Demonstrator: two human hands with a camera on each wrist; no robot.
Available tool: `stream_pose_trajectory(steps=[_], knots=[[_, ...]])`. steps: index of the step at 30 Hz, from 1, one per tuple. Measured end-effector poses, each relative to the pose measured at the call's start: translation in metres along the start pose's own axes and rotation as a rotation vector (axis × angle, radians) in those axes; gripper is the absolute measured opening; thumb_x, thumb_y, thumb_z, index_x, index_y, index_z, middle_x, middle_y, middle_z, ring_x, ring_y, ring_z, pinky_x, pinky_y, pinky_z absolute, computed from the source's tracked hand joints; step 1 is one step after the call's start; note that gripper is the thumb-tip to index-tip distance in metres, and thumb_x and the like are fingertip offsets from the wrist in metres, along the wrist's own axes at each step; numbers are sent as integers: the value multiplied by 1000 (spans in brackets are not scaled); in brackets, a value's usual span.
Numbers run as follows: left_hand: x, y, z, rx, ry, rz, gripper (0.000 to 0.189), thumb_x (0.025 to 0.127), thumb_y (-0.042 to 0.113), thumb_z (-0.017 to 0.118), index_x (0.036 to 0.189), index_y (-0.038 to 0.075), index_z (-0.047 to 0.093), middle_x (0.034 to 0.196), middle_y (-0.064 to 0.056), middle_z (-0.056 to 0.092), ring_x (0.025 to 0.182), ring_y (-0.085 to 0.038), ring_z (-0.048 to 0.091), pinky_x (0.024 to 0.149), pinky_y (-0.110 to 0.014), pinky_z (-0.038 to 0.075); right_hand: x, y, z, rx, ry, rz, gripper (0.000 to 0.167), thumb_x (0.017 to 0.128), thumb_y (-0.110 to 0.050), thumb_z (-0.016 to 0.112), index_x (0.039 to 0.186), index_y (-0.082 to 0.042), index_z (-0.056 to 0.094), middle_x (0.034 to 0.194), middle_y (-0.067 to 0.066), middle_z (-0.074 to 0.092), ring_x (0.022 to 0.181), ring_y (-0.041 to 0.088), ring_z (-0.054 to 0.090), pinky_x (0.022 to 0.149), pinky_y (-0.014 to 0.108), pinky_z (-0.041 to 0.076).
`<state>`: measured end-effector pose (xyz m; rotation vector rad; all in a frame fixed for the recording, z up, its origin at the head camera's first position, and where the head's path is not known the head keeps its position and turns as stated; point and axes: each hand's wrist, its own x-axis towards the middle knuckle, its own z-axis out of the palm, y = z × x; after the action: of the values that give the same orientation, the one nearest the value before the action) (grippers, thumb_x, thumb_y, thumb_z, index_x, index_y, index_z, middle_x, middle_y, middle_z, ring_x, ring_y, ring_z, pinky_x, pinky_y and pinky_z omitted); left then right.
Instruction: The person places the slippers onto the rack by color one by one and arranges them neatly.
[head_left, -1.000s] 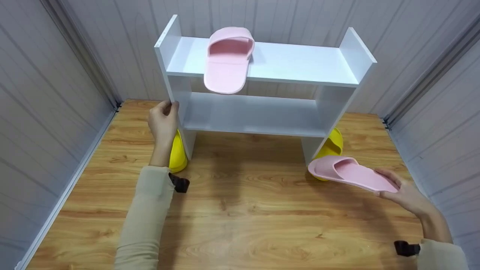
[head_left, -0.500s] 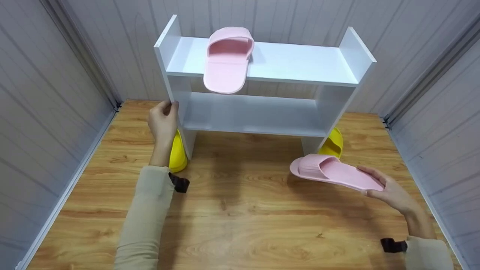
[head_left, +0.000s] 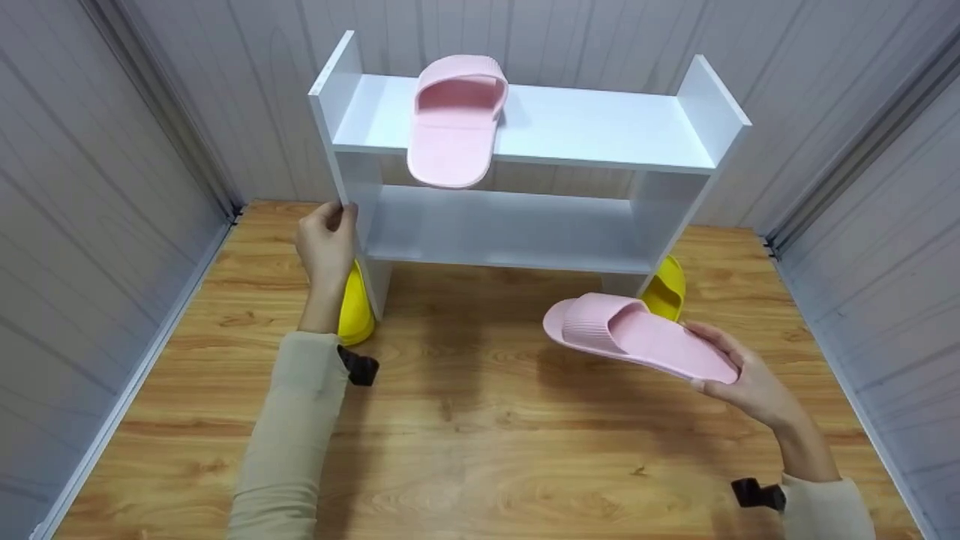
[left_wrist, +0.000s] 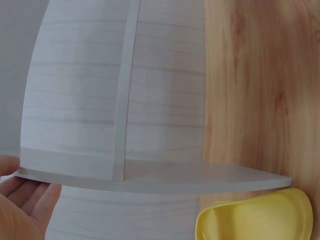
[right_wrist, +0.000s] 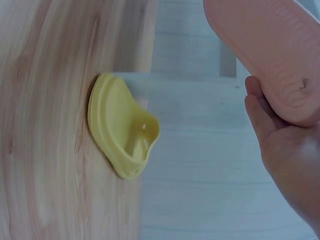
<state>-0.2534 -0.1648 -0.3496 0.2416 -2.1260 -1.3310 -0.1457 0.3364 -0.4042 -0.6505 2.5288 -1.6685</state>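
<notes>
In the head view a white two-tier shelf [head_left: 585,127] stands at the back, and my left hand [head_left: 325,244] pinches the front edge of its left side panel. The left wrist view has the thumb on one face of that panel and the fingers [left_wrist: 42,202] on the other. My right hand [head_left: 754,390] holds a pink slipper [head_left: 660,341] by its heel end, in the air before the shelf's lower right, toe pointing left. Its pale sole [right_wrist: 280,60] shows in the right wrist view. Another pink slipper [head_left: 454,154] lies on the top board, heel overhanging the front edge.
One yellow clog-like shoe [head_left: 356,311] is at the outer left foot of the shelf. A second yellow shoe [head_left: 667,289] is by the right foot, partly hidden by the held slipper. Panelled walls [head_left: 112,225] enclose the wood-look floor [head_left: 480,450] on three sides.
My right hand has carried the pink slipper leftward and slightly up, toward the middle in front of the shelf. The left hand and the slipper on the top board have stayed put.
</notes>
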Motion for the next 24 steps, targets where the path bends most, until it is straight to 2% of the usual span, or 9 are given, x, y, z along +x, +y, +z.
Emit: stream_pose_trajectory(steps=[9,17,24], knots=[[0,0,1,-9,5,6,24,87,13,55,98,-6,64,90,-15,64,78,-20,60,71,-29,46,4,-13,23,14,105,-33,67,66,13,66,127,3,40,126,18,41,107,16,39,82,20,31],[-1,0,0,-5,3,13,23,86,12,55,97,-6,65,87,-14,65,75,-19,59,68,-29,45,7,-27,43,97,222,-127,68,61,20,64,124,7,41,122,22,43,105,21,41,81,22,33],[-1,0,0,-4,3,15,23,86,12,54,96,-6,65,87,-15,65,75,-19,59,69,-30,45,3,-45,59,60,325,-178,69,59,18,65,123,9,41,121,22,44,108,21,41,83,22,33]])
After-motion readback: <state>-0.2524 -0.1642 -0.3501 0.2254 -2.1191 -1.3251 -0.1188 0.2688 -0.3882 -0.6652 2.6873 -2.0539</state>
